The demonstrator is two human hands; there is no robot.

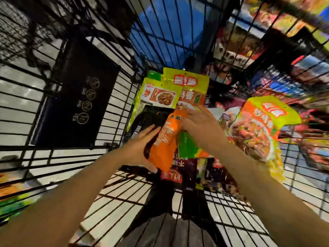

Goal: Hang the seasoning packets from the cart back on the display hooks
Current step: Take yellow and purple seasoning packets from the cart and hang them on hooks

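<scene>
1. The orange seasoning packet (164, 139) is held up inside the cart (114, 111), above the packets heaped on the cart floor.
2. It is judged light, limp and slick; a pinch by the top edge near the hang hole would suit.
3. Its long axis runs away from the person, tilted slightly right.
4. The left hand (142, 147) cups its left edge, fingers nearly straight; the right hand (199, 129) curls over its top corner.
</scene>
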